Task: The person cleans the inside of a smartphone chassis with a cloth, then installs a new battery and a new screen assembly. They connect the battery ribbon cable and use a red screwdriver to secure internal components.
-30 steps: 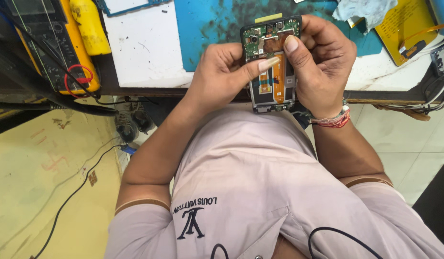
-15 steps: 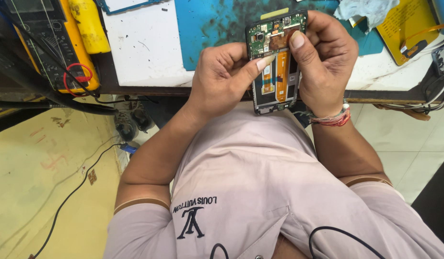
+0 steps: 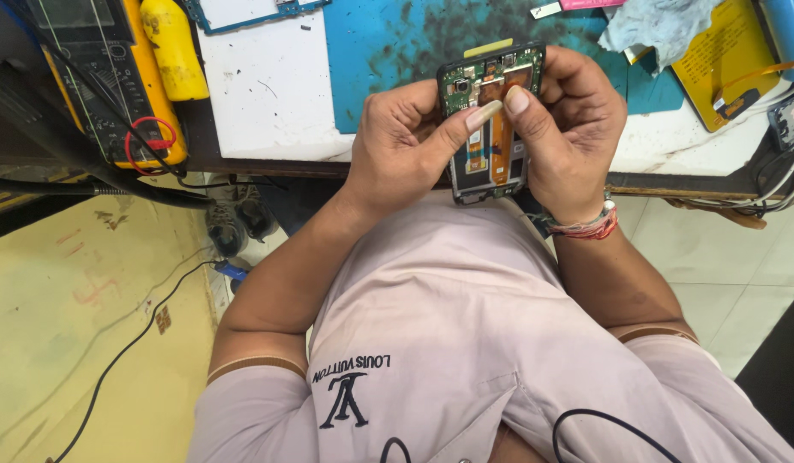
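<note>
Left hand (image 3: 406,141): closed around the left edge of an opened smartphone (image 3: 491,120), thumb laid across its board; right hand (image 3: 568,137): gripping the right edge, thumb tip pressed on the orange flex cable (image 3: 501,141); phone held above the lap, at the workbench (image 3: 268,94) edge; back cover already off, green circuit board exposed, internals still in place; beyond: blue mat (image 3: 388,43), yellow multimeter (image 3: 97,77), crumpled cloth (image 3: 658,26).

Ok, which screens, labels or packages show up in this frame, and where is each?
Yellow-cased meter with dark display: top left, on the bench, display mostly cut off.
Opened black phone with green board and orange flex strip: centre, held by left hand and right hand; its screen side is not visible.
Yellow flat packet: top right, on the bench.
</note>
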